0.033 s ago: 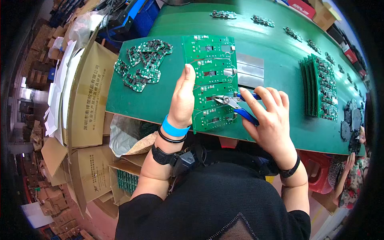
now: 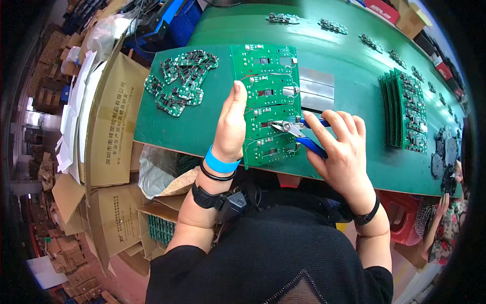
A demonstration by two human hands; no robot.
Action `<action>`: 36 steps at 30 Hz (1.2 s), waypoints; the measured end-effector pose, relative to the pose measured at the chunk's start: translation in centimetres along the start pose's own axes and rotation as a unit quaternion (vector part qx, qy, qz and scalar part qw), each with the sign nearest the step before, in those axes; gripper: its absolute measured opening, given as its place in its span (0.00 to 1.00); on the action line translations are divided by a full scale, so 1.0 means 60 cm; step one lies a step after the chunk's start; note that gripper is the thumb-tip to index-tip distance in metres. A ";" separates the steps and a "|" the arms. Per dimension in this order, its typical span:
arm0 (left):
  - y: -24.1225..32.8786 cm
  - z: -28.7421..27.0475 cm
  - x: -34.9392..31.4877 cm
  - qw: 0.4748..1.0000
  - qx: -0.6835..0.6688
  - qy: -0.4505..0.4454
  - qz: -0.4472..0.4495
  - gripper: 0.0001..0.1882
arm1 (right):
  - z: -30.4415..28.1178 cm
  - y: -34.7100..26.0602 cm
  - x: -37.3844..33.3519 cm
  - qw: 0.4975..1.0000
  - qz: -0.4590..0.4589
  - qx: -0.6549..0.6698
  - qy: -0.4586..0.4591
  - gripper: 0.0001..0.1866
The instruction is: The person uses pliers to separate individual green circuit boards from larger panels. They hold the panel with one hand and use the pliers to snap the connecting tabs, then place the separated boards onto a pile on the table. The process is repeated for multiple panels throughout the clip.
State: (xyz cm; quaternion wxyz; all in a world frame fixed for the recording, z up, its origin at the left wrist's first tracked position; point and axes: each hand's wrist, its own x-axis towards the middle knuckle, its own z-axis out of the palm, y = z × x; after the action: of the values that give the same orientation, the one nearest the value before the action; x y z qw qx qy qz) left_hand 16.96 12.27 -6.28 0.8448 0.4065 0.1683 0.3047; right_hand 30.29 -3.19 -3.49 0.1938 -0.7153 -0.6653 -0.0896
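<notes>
My left hand [image 2: 232, 124] grips the left edge of a green circuit board panel [image 2: 263, 83], its thumb up along the edge and its other fingers hidden. The panel is made of several board sections in a column and is held above the near edge of the table. In my right hand [image 2: 344, 147] is a pair of blue-handled cutting pliers [image 2: 290, 127], with the fingers around the handles. The pliers' jaws lie over the panel's third section from the top, slightly parted; whether they touch it I cannot tell.
Small circuit boards [image 2: 177, 93] lie heaped on the green table [image 2: 243, 25] at left. Beyond the panel is a grey metal plate [image 2: 318, 88]. Several panels [image 2: 405, 111] stand stacked at right. Cardboard boxes [image 2: 114, 121] crowd the left side. Another person's arm [image 2: 436, 230] shows at far right.
</notes>
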 end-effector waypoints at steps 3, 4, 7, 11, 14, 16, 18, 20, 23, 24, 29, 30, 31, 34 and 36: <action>0.002 -0.001 0.001 1.000 -0.001 0.002 -0.009 0.27 | -0.001 -0.001 0.000 1.000 -0.005 -0.007 0.005 0.35; 0.002 -0.002 0.001 1.000 -0.010 0.000 -0.018 0.27 | -0.002 -0.001 0.001 1.000 -0.010 -0.011 0.009 0.35; 0.001 -0.004 0.002 0.999 -0.034 0.004 -0.031 0.27 | -0.001 0.001 0.003 1.000 -0.021 -0.018 0.014 0.33; 0.002 -0.002 0.000 0.999 -0.019 0.012 -0.031 0.28 | 0.013 0.005 -0.002 0.999 -0.019 -0.015 0.030 0.32; 0.001 -0.013 0.000 0.997 -0.063 0.006 -0.041 0.28 | 0.012 0.010 -0.006 0.999 -0.003 0.035 0.033 0.31; 0.003 -0.015 0.000 0.997 -0.063 0.003 -0.042 0.28 | 0.004 0.007 -0.004 0.999 -0.006 0.023 0.040 0.31; 0.005 -0.015 0.001 0.998 -0.058 0.003 -0.038 0.28 | 0.002 0.004 0.000 0.999 -0.012 0.013 0.045 0.31; 0.007 -0.011 0.001 0.998 -0.048 0.007 -0.030 0.28 | 0.003 0.001 0.007 0.999 -0.023 0.006 0.049 0.32; 0.010 -0.006 -0.001 0.999 -0.039 0.011 -0.017 0.29 | 0.005 -0.001 0.011 0.999 -0.022 -0.004 0.044 0.33; 0.009 -0.006 -0.002 0.999 -0.043 0.011 -0.021 0.29 | 0.005 -0.001 0.011 0.999 -0.024 -0.006 0.042 0.33; 0.006 -0.011 -0.001 0.997 -0.068 0.004 -0.039 0.29 | 0.005 0.000 0.009 0.999 -0.032 -0.014 0.036 0.32; 0.005 -0.010 -0.001 0.997 -0.062 0.009 -0.037 0.29 | 0.006 0.001 0.009 0.999 -0.033 -0.015 0.035 0.32; 0.005 -0.009 -0.001 0.998 -0.056 0.015 -0.034 0.29 | 0.009 0.001 0.008 0.999 -0.034 -0.017 0.034 0.32; 0.006 -0.011 -0.002 0.997 -0.060 0.016 -0.037 0.29 | 0.013 0.001 0.006 0.998 -0.032 -0.010 0.048 0.31; 0.007 -0.014 -0.003 0.997 -0.064 0.017 -0.044 0.30 | 0.014 0.004 0.005 0.997 -0.022 0.006 0.071 0.30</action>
State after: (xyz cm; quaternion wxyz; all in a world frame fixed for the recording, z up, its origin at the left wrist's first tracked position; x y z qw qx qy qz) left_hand 16.25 12.84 -6.47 0.8785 0.3386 0.1812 0.2840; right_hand 30.47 -2.60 -4.17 0.2430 -0.6913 -0.6659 -0.1400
